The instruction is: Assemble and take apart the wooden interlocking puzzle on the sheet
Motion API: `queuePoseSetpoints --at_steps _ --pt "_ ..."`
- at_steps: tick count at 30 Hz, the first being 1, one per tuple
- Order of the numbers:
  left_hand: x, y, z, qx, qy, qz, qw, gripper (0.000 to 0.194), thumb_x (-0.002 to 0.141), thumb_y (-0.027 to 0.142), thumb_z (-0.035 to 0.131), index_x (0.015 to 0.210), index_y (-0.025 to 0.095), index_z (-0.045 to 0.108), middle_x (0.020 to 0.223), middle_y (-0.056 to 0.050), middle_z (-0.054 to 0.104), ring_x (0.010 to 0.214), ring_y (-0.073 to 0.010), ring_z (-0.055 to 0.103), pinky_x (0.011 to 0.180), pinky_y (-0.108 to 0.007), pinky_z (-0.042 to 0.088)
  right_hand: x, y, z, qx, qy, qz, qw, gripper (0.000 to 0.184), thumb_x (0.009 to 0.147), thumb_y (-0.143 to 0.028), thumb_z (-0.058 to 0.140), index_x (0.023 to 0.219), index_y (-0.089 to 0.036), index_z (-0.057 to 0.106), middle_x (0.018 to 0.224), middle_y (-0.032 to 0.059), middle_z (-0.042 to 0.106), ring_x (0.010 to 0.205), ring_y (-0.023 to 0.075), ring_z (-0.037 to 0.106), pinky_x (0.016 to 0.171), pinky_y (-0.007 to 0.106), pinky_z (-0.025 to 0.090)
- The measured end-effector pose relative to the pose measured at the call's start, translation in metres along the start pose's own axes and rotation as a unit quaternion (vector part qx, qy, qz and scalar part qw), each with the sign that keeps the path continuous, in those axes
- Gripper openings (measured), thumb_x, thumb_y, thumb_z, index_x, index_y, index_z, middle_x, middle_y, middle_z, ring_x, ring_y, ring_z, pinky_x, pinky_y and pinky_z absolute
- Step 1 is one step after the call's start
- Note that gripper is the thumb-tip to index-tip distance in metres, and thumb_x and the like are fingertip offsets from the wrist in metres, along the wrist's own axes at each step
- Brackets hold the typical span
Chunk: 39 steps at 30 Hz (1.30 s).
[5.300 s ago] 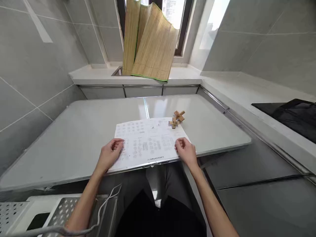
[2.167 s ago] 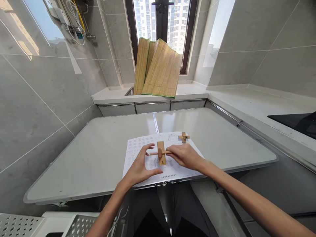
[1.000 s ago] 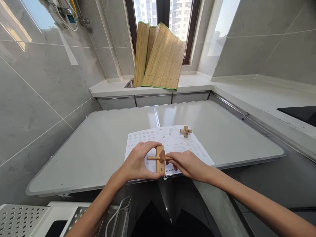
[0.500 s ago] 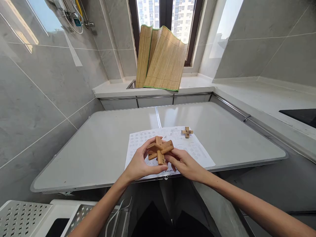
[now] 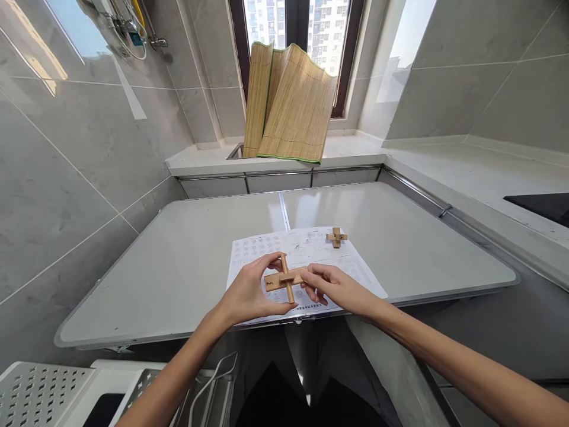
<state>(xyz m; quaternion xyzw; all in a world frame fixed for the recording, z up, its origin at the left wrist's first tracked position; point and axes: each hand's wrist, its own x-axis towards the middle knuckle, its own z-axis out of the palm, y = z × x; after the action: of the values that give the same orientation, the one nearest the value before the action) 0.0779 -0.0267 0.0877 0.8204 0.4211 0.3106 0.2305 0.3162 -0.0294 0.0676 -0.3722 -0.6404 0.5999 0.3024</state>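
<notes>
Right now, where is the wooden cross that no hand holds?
In the head view, the wooden cross sits right of centre, at the far right corner of the printed sheet, beyond the right hand.

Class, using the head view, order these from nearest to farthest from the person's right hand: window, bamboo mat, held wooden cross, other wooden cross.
From the right hand:
1. Held wooden cross: touching it, leftward.
2. Other wooden cross: on the paper, far right corner.
3. Bamboo mat: standing beyond the table.
4. Window: behind the mat.
</notes>
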Motion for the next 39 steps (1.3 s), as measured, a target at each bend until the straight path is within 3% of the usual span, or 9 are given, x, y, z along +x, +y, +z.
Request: queuePoseSetpoints --at_steps 6,13,20,23,27,31,39 --pt "-0.003 0.004 0.001 -0.003 0.014 -0.01 1.0 0.085 0.06 0.04 0.098 0.133 0.021 0.059 0.114 -0.006 0.076 0.105 -0.0279 0.073 0.097 -0.043 0.059 -0.005 0.006 0.018 0.113 0.067 -0.009 0.991 0.051 0.098 -0.068 0.061 0.083 -0.019 0.06 0.077 0.0001 0.06 0.063 0.0121 0.046 0.062 0.028 0.037" --pt "-0.004 0.004 0.004 -0.009 0.007 -0.009 1.0 0.083 0.059 0.042 0.097 0.131 0.021 0.062 0.114 -0.007 0.078 0.103 -0.0288 0.074 0.096 -0.044 0.06 -0.011 0.005 0.018 0.136 0.057 0.01 0.989 0.051 0.096 -0.067 0.065 0.081 -0.019 0.059 0.073 -0.0011 0.058 0.061 0.0113 0.044 0.061 0.028 0.036" --pt "-0.001 0.008 0.003 0.003 0.038 0.001 0.999 0.084 0.059 0.04 0.096 0.134 0.02 0.062 0.115 -0.008 0.077 0.104 -0.0295 0.075 0.098 -0.045 0.059 -0.008 0.001 0.02 0.159 0.089 -0.007 0.983 0.048 0.097 -0.064 0.066 0.08 -0.019 0.059 0.07 -0.0017 0.057 0.061 0.0111 0.044 0.062 0.028 0.036" --pt "-0.003 0.007 0.0 -0.009 0.029 -0.006 1.0 0.086 0.058 0.043 0.098 0.133 0.019 0.062 0.115 -0.009 0.077 0.105 -0.0306 0.074 0.099 -0.046 0.059 -0.007 0.001 0.019 0.163 0.064 0.002 0.985 0.047 0.098 -0.062 0.065 0.081 -0.019 0.06 0.07 -0.0017 0.059 0.06 0.0106 0.046 0.062 0.028 0.038" --pt "-0.008 0.008 -0.004 -0.088 -0.01 -0.006 0.996 0.091 0.058 0.037 0.1 0.138 0.021 0.06 0.126 -0.012 0.075 0.113 -0.0314 0.073 0.106 -0.048 0.056 -0.007 0.005 0.01 0.153 -0.014 0.015 0.988 0.042 0.101 -0.058 0.062 0.091 -0.018 0.064 0.069 -0.0005 0.063 0.061 0.0122 0.053 0.062 0.028 0.042" --pt "-0.012 0.014 -0.004 -0.126 -0.023 -0.008 0.992 0.091 0.063 0.034 0.097 0.143 0.024 0.057 0.131 -0.012 0.073 0.108 -0.0288 0.074 0.103 -0.046 0.058 -0.009 0.009 0.003 0.133 -0.091 0.014 0.987 0.044 0.102 -0.06 0.06 0.108 -0.017 0.067 0.082 0.0031 0.07 0.065 0.013 0.059 0.061 0.027 0.044" --pt "-0.01 0.025 -0.008 -0.035 -0.029 0.064 0.997 0.083 0.065 0.038 0.094 0.139 0.025 0.058 0.12 -0.008 0.073 0.105 -0.028 0.07 0.097 -0.042 0.058 -0.011 0.012 0.007 0.211 -0.102 0.02 0.972 0.034 0.098 -0.05 0.072 0.106 -0.018 0.063 0.078 0.0003 0.067 0.06 0.0111 0.058 0.054 0.023 0.036"
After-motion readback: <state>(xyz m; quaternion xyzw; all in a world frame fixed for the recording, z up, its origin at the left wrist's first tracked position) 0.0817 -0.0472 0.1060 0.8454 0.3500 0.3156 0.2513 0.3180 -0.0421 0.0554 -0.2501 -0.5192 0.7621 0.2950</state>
